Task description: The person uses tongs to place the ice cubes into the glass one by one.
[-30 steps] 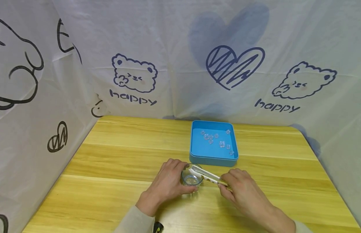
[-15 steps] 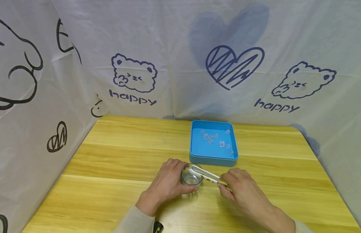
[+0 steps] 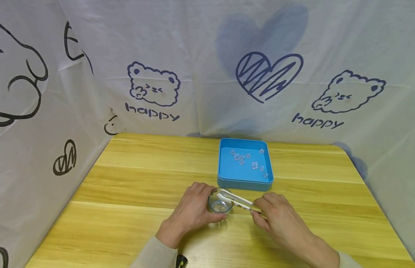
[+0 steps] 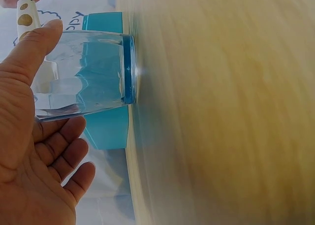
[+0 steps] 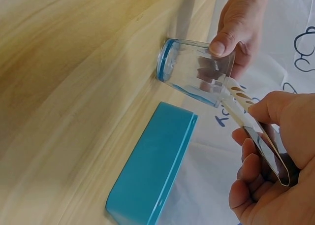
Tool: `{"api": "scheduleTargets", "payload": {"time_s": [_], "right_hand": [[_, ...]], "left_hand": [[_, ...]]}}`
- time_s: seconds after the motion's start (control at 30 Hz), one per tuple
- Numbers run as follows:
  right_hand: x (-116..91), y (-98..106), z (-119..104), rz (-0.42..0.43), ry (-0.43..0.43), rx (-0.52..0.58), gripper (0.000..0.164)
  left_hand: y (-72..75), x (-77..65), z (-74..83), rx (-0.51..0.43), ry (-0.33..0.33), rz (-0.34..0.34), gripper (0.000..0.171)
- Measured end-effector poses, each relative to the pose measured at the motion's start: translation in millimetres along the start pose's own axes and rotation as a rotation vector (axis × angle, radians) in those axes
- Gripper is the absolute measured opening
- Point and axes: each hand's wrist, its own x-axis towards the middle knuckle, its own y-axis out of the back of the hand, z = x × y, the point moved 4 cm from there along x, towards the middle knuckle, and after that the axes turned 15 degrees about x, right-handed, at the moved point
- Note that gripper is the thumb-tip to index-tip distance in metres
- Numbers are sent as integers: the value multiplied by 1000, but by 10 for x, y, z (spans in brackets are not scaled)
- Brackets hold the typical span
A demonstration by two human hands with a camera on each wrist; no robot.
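A clear drinking glass [image 3: 221,209] stands upright on the wooden table. My left hand [image 3: 192,208] grips it from the left, with the thumb [image 4: 42,40] near the rim and the fingers round the far side. From the right, my right hand [image 3: 282,221] pinches a pair of tongs [image 5: 261,141], whose white arms carry brown spots. The tong tips [image 3: 223,194] reach just inside the mouth of the glass, slanting down to the left. In the right wrist view the glass [image 5: 189,70] shows a blue-tinted base on the table.
Behind the glass sits a shallow blue box [image 3: 245,185] with several clear star-like and cube-like pieces [image 3: 241,158] in it. White printed cloth [image 3: 194,74] hangs behind and beside the table [image 3: 127,178]. A small black object [image 3: 182,260] shows by the left sleeve.
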Motion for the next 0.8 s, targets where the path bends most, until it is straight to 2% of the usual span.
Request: {"api": "scheduleTargets", "payload": {"time_s": [0.8], "right_hand": [[-12,-6,8,-5,-35,-11,14]], "left_hand": [[2,-6,9,-6,-4,16,77]]}}
